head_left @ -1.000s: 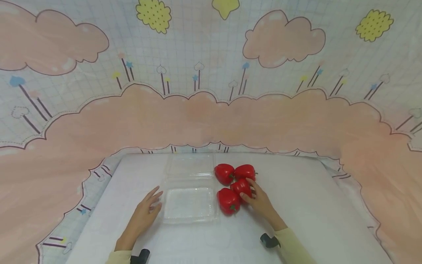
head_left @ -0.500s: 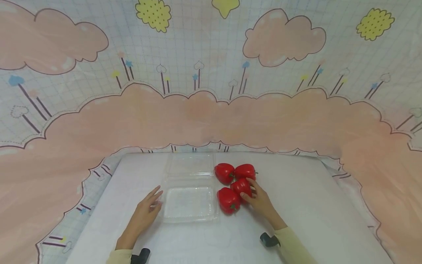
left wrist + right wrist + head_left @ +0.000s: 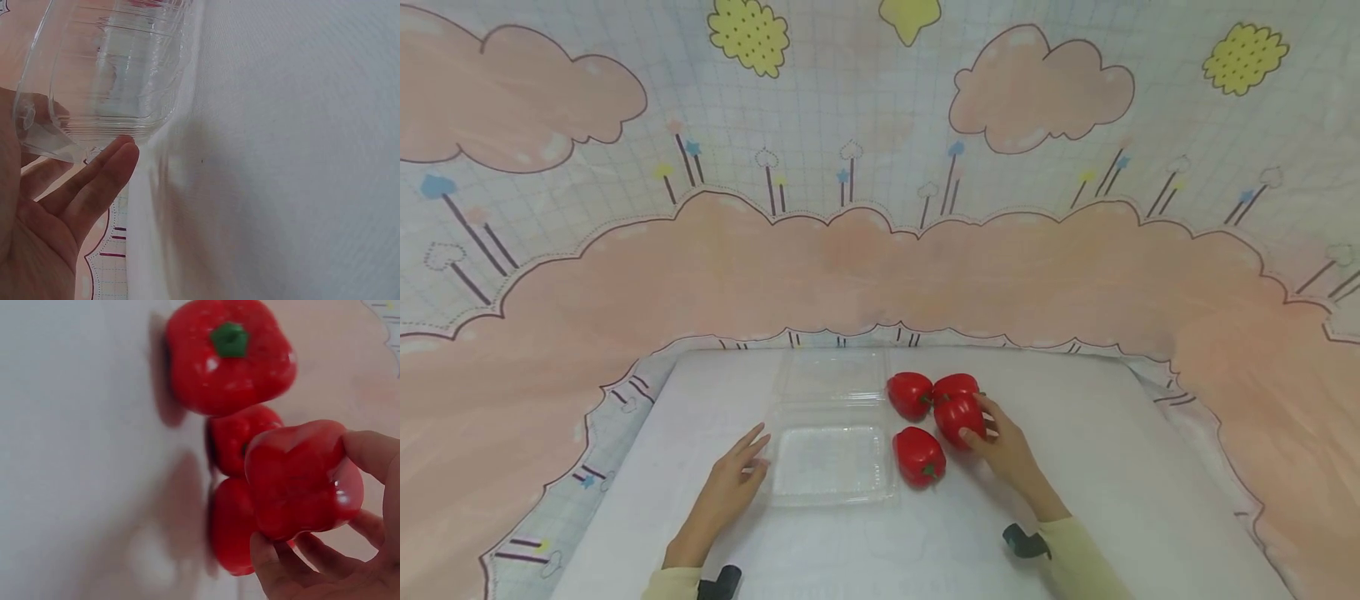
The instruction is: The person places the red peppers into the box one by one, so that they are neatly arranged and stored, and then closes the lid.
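My right hand [image 3: 1009, 450] grips a red bell pepper [image 3: 959, 420] between thumb and fingers. In the right wrist view this pepper [image 3: 303, 481] is lifted off the white table, its blossom end facing the camera. Three more red peppers with green stems stay on the table: a near one [image 3: 919, 457], a far left one [image 3: 910, 395] and a far right one [image 3: 953, 384], partly hidden. Left of them lies an unfolded clear plastic clamshell box [image 3: 831, 502]. My left hand [image 3: 727, 483] touches its left edge with fingers loosely extended; the left wrist view has fingertips [image 3: 128, 153] at the box's corner.
The box's lid half [image 3: 835, 375] lies flat beyond its base, toward the back. A white cloth covers the table [image 3: 1097, 467]. Behind it hangs a patterned curtain [image 3: 880, 275] with clouds and stars.
My right hand has raised the bell pepper and drawn it slightly right, away from the near pepper, opening a gap between them. The left hand and the clamshell box have stayed put.
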A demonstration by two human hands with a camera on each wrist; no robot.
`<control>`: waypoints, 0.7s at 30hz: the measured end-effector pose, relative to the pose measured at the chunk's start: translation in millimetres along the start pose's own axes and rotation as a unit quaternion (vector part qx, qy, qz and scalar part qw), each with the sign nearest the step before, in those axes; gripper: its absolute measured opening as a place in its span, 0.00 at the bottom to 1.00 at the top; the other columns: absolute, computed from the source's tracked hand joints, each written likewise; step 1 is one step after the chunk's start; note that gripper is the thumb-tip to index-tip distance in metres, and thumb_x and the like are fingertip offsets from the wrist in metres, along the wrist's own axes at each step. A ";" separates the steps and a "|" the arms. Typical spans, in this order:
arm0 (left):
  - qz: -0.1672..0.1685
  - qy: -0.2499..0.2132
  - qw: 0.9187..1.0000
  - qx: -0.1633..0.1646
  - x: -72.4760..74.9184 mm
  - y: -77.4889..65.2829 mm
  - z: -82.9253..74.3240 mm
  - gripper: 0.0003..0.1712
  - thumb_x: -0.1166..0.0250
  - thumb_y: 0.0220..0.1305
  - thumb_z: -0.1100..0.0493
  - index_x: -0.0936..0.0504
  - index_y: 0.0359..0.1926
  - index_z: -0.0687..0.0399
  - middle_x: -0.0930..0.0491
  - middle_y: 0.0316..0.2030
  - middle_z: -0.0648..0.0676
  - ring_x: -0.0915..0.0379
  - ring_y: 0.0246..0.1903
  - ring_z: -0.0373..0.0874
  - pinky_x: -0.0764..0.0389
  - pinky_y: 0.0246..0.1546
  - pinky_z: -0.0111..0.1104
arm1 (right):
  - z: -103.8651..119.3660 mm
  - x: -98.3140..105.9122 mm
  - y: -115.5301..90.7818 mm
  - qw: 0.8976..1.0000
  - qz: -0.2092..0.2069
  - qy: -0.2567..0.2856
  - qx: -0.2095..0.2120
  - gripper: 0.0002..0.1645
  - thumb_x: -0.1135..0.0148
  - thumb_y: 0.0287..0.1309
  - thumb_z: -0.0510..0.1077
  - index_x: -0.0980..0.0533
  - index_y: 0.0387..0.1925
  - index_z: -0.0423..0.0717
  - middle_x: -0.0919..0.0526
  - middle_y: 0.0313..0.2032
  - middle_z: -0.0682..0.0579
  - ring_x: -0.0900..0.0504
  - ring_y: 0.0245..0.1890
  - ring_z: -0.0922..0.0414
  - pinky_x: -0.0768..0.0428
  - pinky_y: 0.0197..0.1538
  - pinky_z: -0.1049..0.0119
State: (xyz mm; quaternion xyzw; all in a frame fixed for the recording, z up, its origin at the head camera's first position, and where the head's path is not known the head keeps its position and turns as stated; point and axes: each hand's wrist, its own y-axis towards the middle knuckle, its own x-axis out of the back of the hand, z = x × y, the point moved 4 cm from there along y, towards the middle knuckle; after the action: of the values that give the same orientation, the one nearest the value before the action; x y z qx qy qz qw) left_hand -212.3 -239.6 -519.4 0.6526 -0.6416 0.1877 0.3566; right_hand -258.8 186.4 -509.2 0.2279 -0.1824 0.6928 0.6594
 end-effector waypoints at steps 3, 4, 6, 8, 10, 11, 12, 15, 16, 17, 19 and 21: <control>-0.001 0.002 1.000 -0.001 -0.1 -0.2 0.1 0.26 0.40 0.65 0.67 0.28 0.64 0.67 0.36 0.71 0.63 0.19 0.49 0.61 0.13 0.44 0.41 | 6.6 4.7 -0.2 1.000 -0.005 0.001 0.005 0.43 0.33 0.59 0.49 0.41 0.72 0.56 0.31 0.67 0.42 0.28 0.64 0.39 0.16 0.55 0.48; -0.002 0.003 1.000 -0.001 -0.2 -0.2 0.3 0.26 0.40 0.65 0.67 0.28 0.64 0.67 0.36 0.71 0.63 0.19 0.49 0.61 0.13 0.44 0.41 | 9.5 5.9 -0.3 1.000 -0.005 0.000 0.013 0.43 0.33 0.59 0.49 0.41 0.72 0.55 0.31 0.67 0.42 0.28 0.64 0.38 0.16 0.55 0.48; -0.001 0.003 1.000 -0.002 -0.6 -0.3 0.7 0.26 0.39 0.65 0.67 0.28 0.64 0.67 0.36 0.71 0.63 0.19 0.49 0.61 0.13 0.44 0.41 | 14.4 7.7 -0.5 1.000 -0.006 0.005 0.020 0.43 0.33 0.59 0.49 0.41 0.72 0.56 0.31 0.67 0.41 0.27 0.63 0.38 0.16 0.55 0.48; -0.001 0.004 1.000 0.000 -1.1 -0.3 1.5 0.26 0.39 0.65 0.67 0.28 0.64 0.67 0.36 0.71 0.63 0.19 0.49 0.60 0.13 0.44 0.40 | 19.8 8.7 -0.7 1.000 -0.004 0.010 0.029 0.43 0.33 0.59 0.49 0.41 0.73 0.55 0.30 0.66 0.40 0.26 0.63 0.38 0.16 0.54 0.48; 0.001 0.006 1.000 0.002 -1.8 -0.3 2.1 0.26 0.39 0.65 0.67 0.28 0.64 0.66 0.36 0.71 0.63 0.19 0.49 0.60 0.13 0.45 0.40 | 25.0 8.6 -1.0 0.999 -0.001 0.012 0.037 0.43 0.33 0.60 0.50 0.41 0.73 0.55 0.31 0.66 0.40 0.26 0.62 0.37 0.15 0.54 0.49; 0.001 0.005 1.000 0.003 -2.1 -0.2 2.5 0.26 0.39 0.65 0.67 0.28 0.64 0.66 0.37 0.71 0.63 0.19 0.49 0.60 0.13 0.45 0.40 | 27.2 8.4 -1.1 0.999 0.000 0.016 0.036 0.43 0.33 0.59 0.50 0.40 0.72 0.56 0.30 0.66 0.40 0.26 0.62 0.37 0.15 0.53 0.49; 0.001 0.007 1.000 0.004 -2.4 -0.2 2.9 0.26 0.39 0.65 0.67 0.28 0.65 0.66 0.37 0.71 0.62 0.19 0.49 0.59 0.13 0.45 0.40 | 29.5 8.1 -1.1 0.999 0.000 0.017 0.037 0.42 0.33 0.59 0.50 0.40 0.72 0.56 0.30 0.66 0.40 0.25 0.62 0.37 0.15 0.53 0.49; 0.001 0.008 1.000 0.006 -2.8 0.1 3.5 0.27 0.39 0.65 0.66 0.28 0.65 0.65 0.37 0.72 0.62 0.19 0.50 0.59 0.13 0.45 0.40 | 36.4 6.4 -1.3 0.999 0.003 0.017 0.045 0.42 0.32 0.58 0.50 0.39 0.71 0.56 0.29 0.65 0.41 0.26 0.62 0.39 0.14 0.51 0.51; 0.001 0.009 1.000 0.007 -2.9 0.2 3.5 0.27 0.39 0.65 0.66 0.28 0.65 0.65 0.37 0.72 0.62 0.19 0.50 0.59 0.13 0.45 0.40 | 38.3 5.6 -1.2 0.999 0.003 0.017 0.048 0.42 0.32 0.58 0.50 0.39 0.71 0.56 0.28 0.65 0.42 0.25 0.61 0.40 0.13 0.51 0.52; 0.000 0.010 1.000 0.008 -2.8 0.2 3.5 0.27 0.39 0.65 0.66 0.28 0.65 0.65 0.37 0.72 0.62 0.19 0.50 0.59 0.13 0.45 0.40 | 40.2 4.8 -1.0 0.999 0.002 0.018 0.051 0.42 0.31 0.57 0.50 0.38 0.71 0.57 0.28 0.64 0.43 0.25 0.61 0.41 0.13 0.51 0.52; -0.002 0.013 1.000 0.008 -2.3 -0.2 3.0 0.27 0.39 0.65 0.67 0.28 0.65 0.65 0.37 0.72 0.62 0.19 0.50 0.59 0.13 0.45 0.40 | 44.7 3.1 -1.1 0.998 0.004 0.019 0.062 0.42 0.31 0.57 0.50 0.38 0.70 0.56 0.27 0.64 0.44 0.25 0.60 0.42 0.13 0.50 0.54; -0.003 0.016 1.000 0.009 -1.7 -0.7 2.3 0.26 0.39 0.65 0.66 0.28 0.65 0.66 0.37 0.72 0.63 0.19 0.49 0.59 0.13 0.45 0.40 | 49.6 1.2 -1.0 0.997 0.003 0.023 0.070 0.42 0.30 0.56 0.49 0.37 0.70 0.57 0.27 0.63 0.45 0.25 0.59 0.44 0.13 0.50 0.55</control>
State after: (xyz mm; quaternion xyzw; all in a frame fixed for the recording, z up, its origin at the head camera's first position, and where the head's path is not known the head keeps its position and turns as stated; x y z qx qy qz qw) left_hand -212.3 -240.1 -522.4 0.6544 -0.6323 0.2028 0.3616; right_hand -254.1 160.0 -467.4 0.2571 -0.1194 0.7106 0.6440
